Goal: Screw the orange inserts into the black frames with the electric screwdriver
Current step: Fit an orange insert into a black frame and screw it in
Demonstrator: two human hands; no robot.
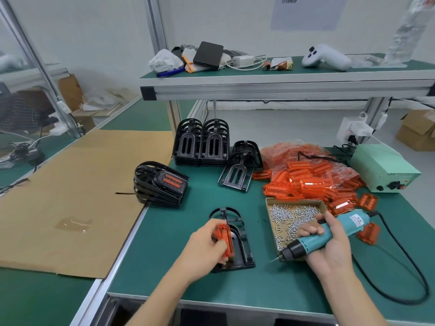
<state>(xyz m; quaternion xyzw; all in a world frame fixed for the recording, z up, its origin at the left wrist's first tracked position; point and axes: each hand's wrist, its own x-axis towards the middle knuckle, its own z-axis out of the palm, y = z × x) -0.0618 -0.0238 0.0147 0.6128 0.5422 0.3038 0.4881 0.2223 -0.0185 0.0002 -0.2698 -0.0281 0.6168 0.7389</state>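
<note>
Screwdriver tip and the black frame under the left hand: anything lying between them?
Nothing: in the head view only bare green mat separates the screwdriver tip from the frame.

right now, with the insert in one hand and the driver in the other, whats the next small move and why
Probably seat the orange insert flat into the black frame first. The left hand holds it tilted on edge over the frame, not yet lying in it, and the electric screwdriver in the right hand waits off to the side, its tip clear of the frame.

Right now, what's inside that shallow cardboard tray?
The cardboard tray holds loose silver screws. Its near end is covered by the right hand and the electric screwdriver.
</note>
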